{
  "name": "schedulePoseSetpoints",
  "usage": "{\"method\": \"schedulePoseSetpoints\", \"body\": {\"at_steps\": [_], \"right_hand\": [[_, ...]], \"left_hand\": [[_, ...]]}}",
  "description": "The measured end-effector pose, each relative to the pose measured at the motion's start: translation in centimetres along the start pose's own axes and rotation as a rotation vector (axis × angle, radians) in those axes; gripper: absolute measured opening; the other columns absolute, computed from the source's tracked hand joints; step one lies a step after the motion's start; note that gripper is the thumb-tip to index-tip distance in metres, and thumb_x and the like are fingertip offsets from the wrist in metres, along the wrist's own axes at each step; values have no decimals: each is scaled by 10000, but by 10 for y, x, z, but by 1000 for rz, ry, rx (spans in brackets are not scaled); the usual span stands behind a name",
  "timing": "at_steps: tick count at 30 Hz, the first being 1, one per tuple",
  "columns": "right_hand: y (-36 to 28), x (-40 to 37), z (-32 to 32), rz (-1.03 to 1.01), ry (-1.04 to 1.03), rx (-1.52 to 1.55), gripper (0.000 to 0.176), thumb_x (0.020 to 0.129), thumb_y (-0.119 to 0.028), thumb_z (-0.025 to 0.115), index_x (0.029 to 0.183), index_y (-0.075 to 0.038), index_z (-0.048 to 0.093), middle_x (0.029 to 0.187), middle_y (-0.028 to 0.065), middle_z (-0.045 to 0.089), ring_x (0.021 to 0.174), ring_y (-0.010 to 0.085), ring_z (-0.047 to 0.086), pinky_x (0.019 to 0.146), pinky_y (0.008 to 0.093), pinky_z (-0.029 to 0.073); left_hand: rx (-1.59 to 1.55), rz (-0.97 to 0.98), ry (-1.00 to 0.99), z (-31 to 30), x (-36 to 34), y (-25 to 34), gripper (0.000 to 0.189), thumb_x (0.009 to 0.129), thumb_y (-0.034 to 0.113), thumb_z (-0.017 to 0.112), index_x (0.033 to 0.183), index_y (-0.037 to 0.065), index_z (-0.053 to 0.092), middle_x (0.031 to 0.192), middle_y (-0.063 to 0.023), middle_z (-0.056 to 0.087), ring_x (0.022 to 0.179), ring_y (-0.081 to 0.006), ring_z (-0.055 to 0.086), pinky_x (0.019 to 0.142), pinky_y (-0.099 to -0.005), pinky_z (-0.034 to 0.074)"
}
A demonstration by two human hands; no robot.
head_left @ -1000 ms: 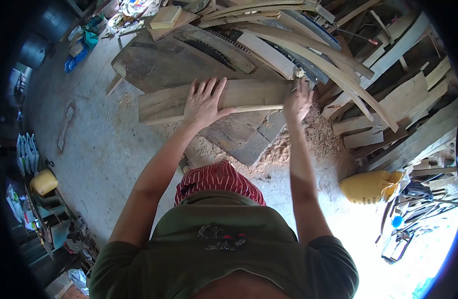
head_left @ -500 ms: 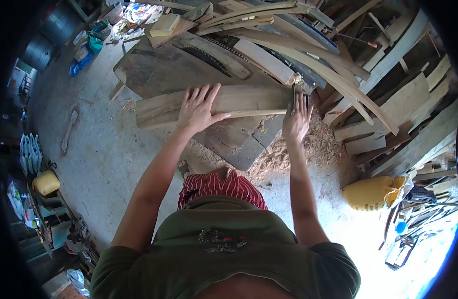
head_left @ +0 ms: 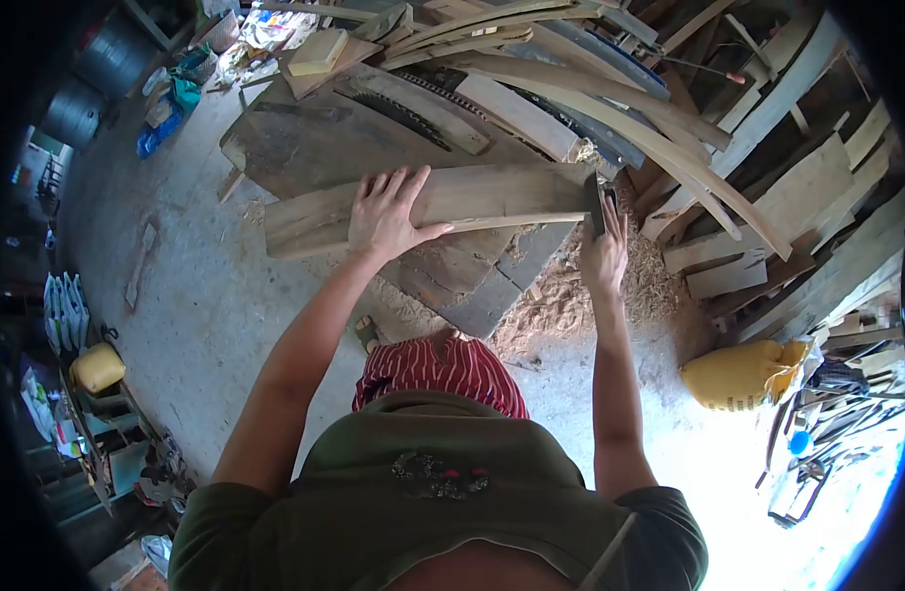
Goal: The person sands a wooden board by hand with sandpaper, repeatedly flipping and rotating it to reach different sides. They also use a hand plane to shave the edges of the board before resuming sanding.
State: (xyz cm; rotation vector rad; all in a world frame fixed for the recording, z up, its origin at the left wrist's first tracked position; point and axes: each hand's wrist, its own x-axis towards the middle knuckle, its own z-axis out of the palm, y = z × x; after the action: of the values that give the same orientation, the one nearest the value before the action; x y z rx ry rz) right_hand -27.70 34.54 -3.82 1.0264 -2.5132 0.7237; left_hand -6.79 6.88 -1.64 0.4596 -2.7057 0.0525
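A long, slightly curved wooden plank [head_left: 512, 192] lies across a worn wooden work surface [head_left: 443, 271]. My left hand [head_left: 386, 217] rests flat on the plank's left part, fingers stretched toward the far edge and thumb out along the near edge. At the plank's right end, my right hand [head_left: 604, 258] grips a dark, narrow flat tool [head_left: 594, 202], its fingers pointing away from me. The tool stands against or very close to that end; its exact kind is hard to make out.
Curved boards [head_left: 610, 103] are stacked behind the work surface, and more planks [head_left: 797, 217] lean at the right. Wood shavings [head_left: 556, 315] cover the floor below. A yellow sack [head_left: 738, 376] sits at the right, a yellow jerrycan [head_left: 98, 367] at the left.
My right hand has moved a little to the right with the dark tool, baring more of the plank's right end. My left hand stays on the plank, almost unmoved.
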Motion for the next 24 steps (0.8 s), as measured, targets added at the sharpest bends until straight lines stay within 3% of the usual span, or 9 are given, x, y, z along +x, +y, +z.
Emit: {"method": "schedulePoseSetpoints", "body": {"at_steps": [9, 15, 22, 24], "right_hand": [[7, 60, 29, -10, -29, 21, 403, 1010, -235, 442, 1367, -60, 510, 1415, 91, 509, 1362, 281, 404, 1173, 451, 238], [5, -11, -8, -19, 5, 42, 392, 1001, -217, 459, 1370, -98, 514, 1419, 68, 506, 1357, 287, 409, 1165, 472, 252], [10, 59, 28, -18, -19, -38, 405, 1007, -233, 438, 1377, -79, 501, 1424, 75, 501, 1349, 282, 417, 1169, 446, 251], [8, 49, 23, -17, -20, 19, 407, 1007, -233, 438, 1379, -77, 501, 1425, 86, 498, 1353, 286, 413, 1167, 447, 253]], "left_hand": [[-32, 40, 42, 1, -3, 0, 927, 677, 715, 682, 1392, 158, 490, 1271, -136, 586, 1105, -312, 567, 1014, -495, 408], [17, 4, 30, -3, -3, 3, 920, 674, 716, 679, 1381, 155, 499, 1255, -114, 582, 1107, -293, 563, 1010, -495, 412], [34, 35, 66, 2, -4, 2, 915, 670, 748, 661, 1356, 156, 527, 1254, -111, 593, 1140, -278, 561, 1020, -518, 406], [35, 30, 71, 3, -6, 2, 911, 673, 750, 657, 1353, 158, 529, 1245, -111, 598, 1136, -280, 566, 1018, -518, 406]]}}
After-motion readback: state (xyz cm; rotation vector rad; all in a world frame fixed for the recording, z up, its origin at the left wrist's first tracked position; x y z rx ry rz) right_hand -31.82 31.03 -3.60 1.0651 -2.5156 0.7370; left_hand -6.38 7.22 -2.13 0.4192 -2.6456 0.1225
